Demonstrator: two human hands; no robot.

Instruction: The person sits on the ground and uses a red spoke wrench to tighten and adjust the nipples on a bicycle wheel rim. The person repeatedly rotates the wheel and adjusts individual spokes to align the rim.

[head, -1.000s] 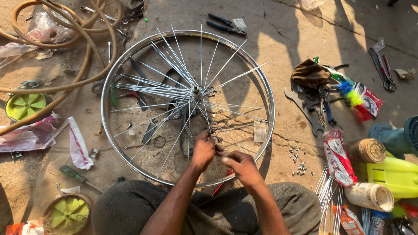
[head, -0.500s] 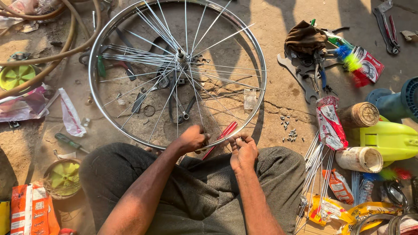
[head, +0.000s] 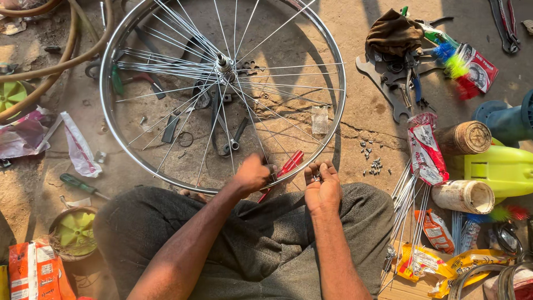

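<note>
— Which step is in hand?
— A spoke point(head: 256, 130) is gripped by the closed left hand point(head: 252, 174) at the wheel rim point(head: 333, 119), centre frame; lacing is judged underway.
— And next?
— A nipple must be threaded on. The right hand point(head: 322, 186) is curled, its contents hardly made out; the rim's top is cut off.

I see bare floor point(head: 355, 119) at three o'clock of the wheel rim point(head: 333, 119); loose nipples point(head: 372, 161) and spanners point(head: 388, 91) crowd beyond; spokes point(head: 261, 119) block inside.
</note>
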